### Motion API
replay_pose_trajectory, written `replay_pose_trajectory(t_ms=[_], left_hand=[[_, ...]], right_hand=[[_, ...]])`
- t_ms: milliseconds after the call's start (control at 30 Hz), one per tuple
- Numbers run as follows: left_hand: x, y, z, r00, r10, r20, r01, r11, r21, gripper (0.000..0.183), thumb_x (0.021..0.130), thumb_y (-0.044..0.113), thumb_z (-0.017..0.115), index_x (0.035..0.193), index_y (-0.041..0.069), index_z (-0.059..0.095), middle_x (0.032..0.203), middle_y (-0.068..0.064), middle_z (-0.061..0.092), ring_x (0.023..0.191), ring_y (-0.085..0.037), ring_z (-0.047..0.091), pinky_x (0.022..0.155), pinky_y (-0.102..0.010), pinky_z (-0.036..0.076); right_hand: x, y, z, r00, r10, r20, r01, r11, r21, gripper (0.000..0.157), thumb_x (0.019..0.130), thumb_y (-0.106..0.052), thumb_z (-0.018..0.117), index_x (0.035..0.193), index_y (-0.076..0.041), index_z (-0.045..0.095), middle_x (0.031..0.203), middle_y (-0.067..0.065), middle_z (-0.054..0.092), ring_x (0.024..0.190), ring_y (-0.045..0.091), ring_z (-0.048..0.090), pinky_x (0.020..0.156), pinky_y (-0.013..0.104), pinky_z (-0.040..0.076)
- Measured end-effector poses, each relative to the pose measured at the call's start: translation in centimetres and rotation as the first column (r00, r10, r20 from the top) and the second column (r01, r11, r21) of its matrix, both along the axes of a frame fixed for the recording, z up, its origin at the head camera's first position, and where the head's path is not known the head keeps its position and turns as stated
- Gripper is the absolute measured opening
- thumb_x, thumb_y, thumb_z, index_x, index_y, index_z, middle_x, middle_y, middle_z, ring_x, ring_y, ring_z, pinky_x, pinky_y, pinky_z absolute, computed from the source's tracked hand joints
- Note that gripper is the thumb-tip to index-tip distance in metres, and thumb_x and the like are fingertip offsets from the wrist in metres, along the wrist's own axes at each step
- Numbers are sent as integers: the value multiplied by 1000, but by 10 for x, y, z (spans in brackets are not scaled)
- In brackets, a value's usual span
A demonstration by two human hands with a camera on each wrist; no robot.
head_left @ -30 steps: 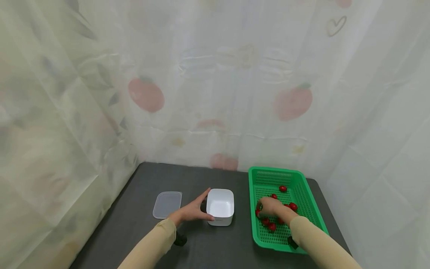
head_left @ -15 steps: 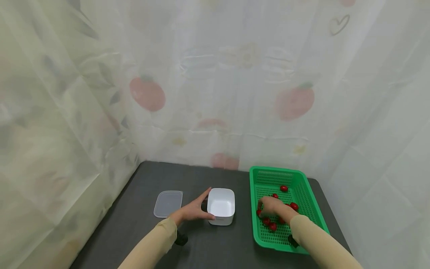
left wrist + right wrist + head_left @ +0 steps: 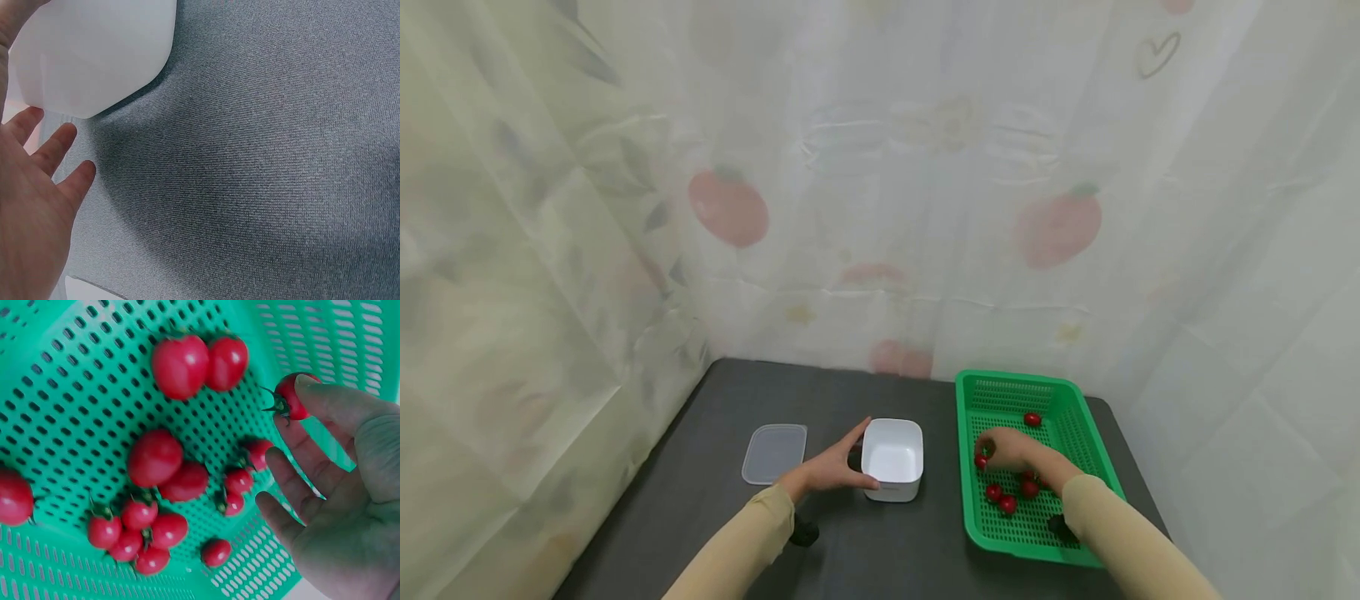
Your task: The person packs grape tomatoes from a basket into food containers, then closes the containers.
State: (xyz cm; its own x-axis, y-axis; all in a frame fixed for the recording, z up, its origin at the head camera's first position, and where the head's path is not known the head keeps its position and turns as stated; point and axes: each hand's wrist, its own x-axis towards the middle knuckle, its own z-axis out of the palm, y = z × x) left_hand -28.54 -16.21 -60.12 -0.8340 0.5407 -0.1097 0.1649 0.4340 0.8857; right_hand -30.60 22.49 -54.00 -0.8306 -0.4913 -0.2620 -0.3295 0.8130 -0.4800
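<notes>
My left hand (image 3: 829,472) spans the left side of a white square container (image 3: 904,492), thumb on its near side and index finger at its far left corner. The container's inside looks bare. In the left wrist view the other fingers of the left hand (image 3: 37,200) spread just off the container's pale wall (image 3: 112,56). Over the green basket (image 3: 970,517), my right hand (image 3: 1011,450) pinches a red cherry tomato with thumb and fingertip. Close up, that tomato (image 3: 295,400) shows its green stem; the remaining fingers stay extended below it.
Several more cherry tomatoes (image 3: 153,459) lie scattered and clustered on the basket's perforated floor. A translucent flat lid (image 3: 775,454) lies left of the container on the dark table (image 3: 850,550). Patterned curtains (image 3: 887,208) enclose the table's back and sides.
My right hand has risen slightly from the basket's floor with a cherry tomato between its fingertips. My left hand and the container have stayed in place.
</notes>
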Motion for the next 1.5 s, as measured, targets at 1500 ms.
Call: replay_pose_trajectory(t_ms=[1500], left_hand=[[-2, 4, -2, 999, -3, 54, 0, 998, 60, 116, 86, 31, 85, 166, 21, 0, 169, -15, 15, 150, -38, 25, 112, -61, 34]], right_hand=[[-25, -97, 54, 977, 191, 90, -163, 954, -252, 28, 94, -9, 74, 122, -13, 72, 113, -2, 71, 103, 16, 65, 85, 34, 57]])
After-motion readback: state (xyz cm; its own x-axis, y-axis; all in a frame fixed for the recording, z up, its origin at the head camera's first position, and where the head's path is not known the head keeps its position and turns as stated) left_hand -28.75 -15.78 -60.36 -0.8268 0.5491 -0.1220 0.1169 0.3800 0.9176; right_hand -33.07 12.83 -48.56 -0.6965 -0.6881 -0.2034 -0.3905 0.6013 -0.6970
